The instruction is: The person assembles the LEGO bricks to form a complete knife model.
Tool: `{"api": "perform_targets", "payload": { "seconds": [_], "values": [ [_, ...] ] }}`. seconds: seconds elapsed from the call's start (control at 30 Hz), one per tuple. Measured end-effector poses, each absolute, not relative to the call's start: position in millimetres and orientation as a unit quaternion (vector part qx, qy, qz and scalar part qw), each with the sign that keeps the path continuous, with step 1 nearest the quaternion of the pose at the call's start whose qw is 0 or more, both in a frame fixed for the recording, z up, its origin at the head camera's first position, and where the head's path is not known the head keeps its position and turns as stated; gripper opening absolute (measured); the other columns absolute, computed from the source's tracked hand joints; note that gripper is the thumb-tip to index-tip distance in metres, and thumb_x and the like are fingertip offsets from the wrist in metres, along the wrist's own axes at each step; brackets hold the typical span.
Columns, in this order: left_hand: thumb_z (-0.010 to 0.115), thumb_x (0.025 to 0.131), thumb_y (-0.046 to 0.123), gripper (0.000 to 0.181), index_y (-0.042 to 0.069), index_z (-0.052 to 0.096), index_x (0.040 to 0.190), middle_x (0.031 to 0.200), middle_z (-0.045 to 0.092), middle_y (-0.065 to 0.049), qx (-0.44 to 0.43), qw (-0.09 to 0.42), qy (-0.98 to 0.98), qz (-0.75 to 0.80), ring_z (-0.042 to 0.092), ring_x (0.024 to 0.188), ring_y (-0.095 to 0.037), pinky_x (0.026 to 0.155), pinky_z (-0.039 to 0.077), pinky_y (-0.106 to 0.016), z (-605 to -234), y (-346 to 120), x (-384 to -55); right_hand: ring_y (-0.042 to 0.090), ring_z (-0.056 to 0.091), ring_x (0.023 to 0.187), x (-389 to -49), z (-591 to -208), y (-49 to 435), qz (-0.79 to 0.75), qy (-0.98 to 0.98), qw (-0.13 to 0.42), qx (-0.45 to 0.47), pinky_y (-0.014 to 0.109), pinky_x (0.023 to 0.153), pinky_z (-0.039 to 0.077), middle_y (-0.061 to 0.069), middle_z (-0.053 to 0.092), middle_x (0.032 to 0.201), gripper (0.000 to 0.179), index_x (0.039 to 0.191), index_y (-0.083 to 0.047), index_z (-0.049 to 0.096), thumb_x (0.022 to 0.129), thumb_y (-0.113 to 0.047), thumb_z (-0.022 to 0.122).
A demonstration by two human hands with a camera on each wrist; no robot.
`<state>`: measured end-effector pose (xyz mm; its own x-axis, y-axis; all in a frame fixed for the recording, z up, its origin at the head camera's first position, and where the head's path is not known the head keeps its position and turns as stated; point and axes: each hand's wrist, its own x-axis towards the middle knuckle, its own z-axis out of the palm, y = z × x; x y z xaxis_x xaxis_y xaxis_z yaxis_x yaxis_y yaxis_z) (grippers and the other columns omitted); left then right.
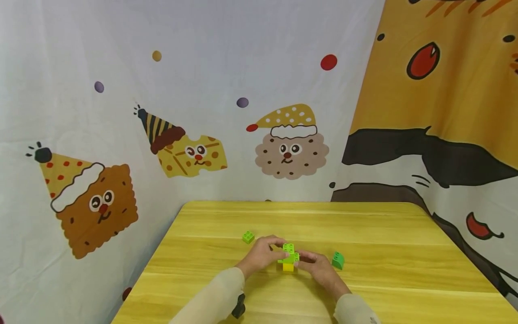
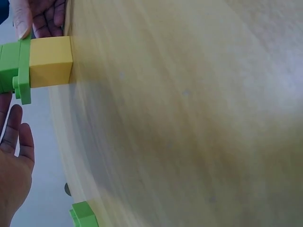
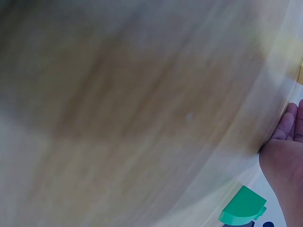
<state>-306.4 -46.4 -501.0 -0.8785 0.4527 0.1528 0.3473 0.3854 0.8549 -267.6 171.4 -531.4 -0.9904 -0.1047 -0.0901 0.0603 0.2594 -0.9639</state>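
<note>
The green stack on its yellow block appears to rest on the table, pinched high by the left hand; the right hand touches its side with the thumb, but whether it pinches I cannot tell. Uneven pushing could tip the narrow base or pop pieces apart, and a careless outward swing could knock the curved green block.

In the lower centre of the frame, the left hand and right hand hold a block stack, with a lime block to its upper left and a darker green block to its right.
</note>
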Motion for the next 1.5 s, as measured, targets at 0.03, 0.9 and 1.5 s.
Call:
{"api": "perform_targets", "payload": {
  "seconds": [0.03, 0.9, 1.5],
  "values": [
    [0.075, 0.089, 0.038, 0.030, 0.025, 0.073, 0.116, 0.107, 0.064, 0.013, 0.239, 0.053, 0.830, 0.501, 0.058, 0.108, -0.024, 0.084, 0.046, -0.033, -501.7, -46.2, -306.7, 0.033, 0.057, 0.119, -267.8, -531.8, 171.3, -0.610, 0.789, 0.069, -0.011, 0.056, 0.100, 0.042, 0.013, 0.065, 0.126, 0.049, 0.129, -0.006, 0.066, 0.087, -0.030, 0.078],
    [0.074, 0.090, 0.036, 0.033, 0.026, 0.071, 0.121, 0.108, 0.065, 0.010, 0.215, 0.091, 0.816, 0.529, 0.058, 0.106, -0.021, 0.081, 0.047, -0.034, -506.3, -47.3, -303.8, 0.034, 0.057, 0.118, -267.0, -537.4, 173.5, -0.609, 0.790, 0.070, -0.018, 0.058, 0.100, 0.041, 0.014, 0.065, 0.125, 0.051, 0.128, -0.005, 0.066, 0.087, -0.033, 0.078],
    [0.074, 0.091, 0.033, 0.030, 0.023, 0.072, 0.118, 0.103, 0.066, 0.008, 0.218, 0.090, 0.801, 0.550, 0.058, 0.100, -0.017, 0.081, 0.047, -0.034, -511.2, -46.3, -307.5, 0.033, 0.058, 0.118, -268.9, -535.8, 173.1, -0.609, 0.790, 0.067, -0.017, 0.058, 0.101, 0.040, 0.013, 0.066, 0.124, 0.050, 0.127, -0.005, 0.067, 0.086, -0.032, 0.078]
  ]
}}
